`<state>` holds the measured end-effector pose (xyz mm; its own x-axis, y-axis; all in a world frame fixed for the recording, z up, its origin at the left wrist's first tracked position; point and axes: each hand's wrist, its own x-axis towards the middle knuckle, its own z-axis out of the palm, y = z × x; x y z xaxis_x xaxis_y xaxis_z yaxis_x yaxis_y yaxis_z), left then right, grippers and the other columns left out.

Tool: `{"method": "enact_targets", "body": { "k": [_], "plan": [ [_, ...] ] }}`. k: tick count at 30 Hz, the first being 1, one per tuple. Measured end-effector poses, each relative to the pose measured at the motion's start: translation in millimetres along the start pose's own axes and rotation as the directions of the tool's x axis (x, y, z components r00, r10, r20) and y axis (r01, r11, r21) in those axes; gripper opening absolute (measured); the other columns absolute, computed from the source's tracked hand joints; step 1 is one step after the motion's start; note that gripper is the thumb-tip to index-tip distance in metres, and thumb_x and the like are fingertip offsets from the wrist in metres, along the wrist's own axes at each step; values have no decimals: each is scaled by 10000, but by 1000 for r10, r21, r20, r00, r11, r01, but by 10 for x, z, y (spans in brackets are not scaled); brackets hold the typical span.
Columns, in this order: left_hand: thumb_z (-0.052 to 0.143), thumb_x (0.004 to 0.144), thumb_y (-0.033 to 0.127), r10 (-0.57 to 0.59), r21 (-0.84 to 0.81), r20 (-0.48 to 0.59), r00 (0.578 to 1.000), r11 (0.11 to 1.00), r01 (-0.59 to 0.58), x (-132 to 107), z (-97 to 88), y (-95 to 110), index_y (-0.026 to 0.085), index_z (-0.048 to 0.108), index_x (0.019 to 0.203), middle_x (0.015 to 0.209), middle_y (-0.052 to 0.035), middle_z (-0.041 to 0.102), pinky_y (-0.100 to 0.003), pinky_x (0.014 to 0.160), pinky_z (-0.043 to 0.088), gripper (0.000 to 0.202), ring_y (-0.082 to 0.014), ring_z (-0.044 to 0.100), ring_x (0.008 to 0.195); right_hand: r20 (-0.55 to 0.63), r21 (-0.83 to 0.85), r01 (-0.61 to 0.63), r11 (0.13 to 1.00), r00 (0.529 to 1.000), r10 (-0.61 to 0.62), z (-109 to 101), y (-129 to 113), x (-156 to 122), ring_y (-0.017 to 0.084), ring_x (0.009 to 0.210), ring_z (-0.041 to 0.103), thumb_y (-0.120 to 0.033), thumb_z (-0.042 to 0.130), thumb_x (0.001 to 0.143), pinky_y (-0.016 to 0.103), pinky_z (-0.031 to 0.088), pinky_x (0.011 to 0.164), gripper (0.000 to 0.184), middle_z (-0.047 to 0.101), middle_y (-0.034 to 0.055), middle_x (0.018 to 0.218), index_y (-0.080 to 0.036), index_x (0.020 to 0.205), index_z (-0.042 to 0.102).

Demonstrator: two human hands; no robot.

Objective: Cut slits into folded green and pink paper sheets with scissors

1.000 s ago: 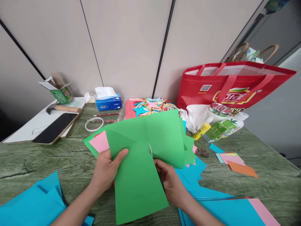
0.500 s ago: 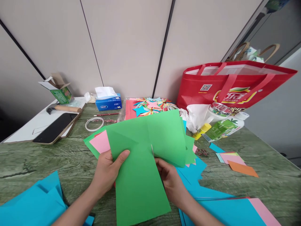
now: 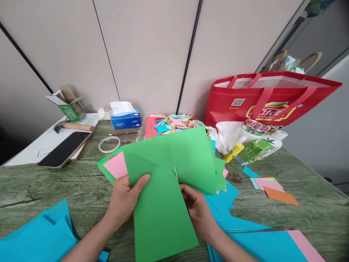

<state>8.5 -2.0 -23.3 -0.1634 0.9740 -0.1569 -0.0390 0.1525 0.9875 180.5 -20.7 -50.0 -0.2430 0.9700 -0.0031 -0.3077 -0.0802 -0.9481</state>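
My left hand (image 3: 124,202) grips the left side of a large green paper sheet (image 3: 163,193), thumb on top, and holds it up over the table. My right hand (image 3: 197,209) sits at the sheet's right side, partly behind it, closed around scissors that are mostly hidden. Only a thin pale blade tip (image 3: 176,173) shows, in a slit in the middle of the sheet. More green and pink sheets (image 3: 116,165) lie under the held one.
Blue paper lies at the near left (image 3: 35,236) and near right (image 3: 259,243). Behind are paper stars (image 3: 174,123), a tape roll (image 3: 109,143), a tissue box (image 3: 125,118), a phone (image 3: 64,148), a red bag (image 3: 272,100), a glue stick (image 3: 233,152) and paper scraps (image 3: 272,187).
The green sheet has shifted very slightly and the blade tip sits a touch further into the slit. Both hands have stayed almost where they were.
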Motion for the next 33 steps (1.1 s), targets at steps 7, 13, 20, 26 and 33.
{"method": "enact_targets", "body": {
  "k": [7,13,20,26,33],
  "plan": [
    [682,616,392,-7,15,-1,1000,1000,7,1,-4,-16,161,647,726,687,-20,673,-275,488,500,258,-161,581,551,-10,5,3,1000,1000,-3,-16,23,-6,131,612,610,-231,767,563,211,482,593,250,697,-4,769,-218,786,654],
    [677,618,403,0,39,-3,1000,999,1,-1,-15,-24,162,644,715,686,-19,664,-274,488,493,262,-162,582,551,-1,17,-1,1000,1000,1,-36,48,-10,120,629,614,-212,766,570,188,474,596,257,696,-16,758,-228,803,662],
    [673,619,409,12,58,-1,1000,998,-12,-13,-6,20,158,642,707,678,-29,671,-290,492,500,268,-178,594,545,-22,37,-6,999,1000,7,-30,77,-16,128,627,622,-207,754,586,196,482,594,235,698,-12,718,-225,805,670],
    [681,613,398,-8,32,8,1000,999,8,-37,-5,18,155,648,699,693,-32,684,-290,494,513,260,-177,602,554,-66,-61,4,998,998,-8,-38,63,2,151,649,623,-189,773,546,214,482,595,267,681,0,680,-199,785,657],
    [697,600,375,-77,-47,47,996,996,79,-45,29,28,149,650,686,675,-39,692,-283,471,511,246,-171,600,527,-47,-130,61,990,997,-68,-71,22,9,200,772,627,-245,764,565,278,493,688,337,691,35,772,-195,871,630]
  ]
}}
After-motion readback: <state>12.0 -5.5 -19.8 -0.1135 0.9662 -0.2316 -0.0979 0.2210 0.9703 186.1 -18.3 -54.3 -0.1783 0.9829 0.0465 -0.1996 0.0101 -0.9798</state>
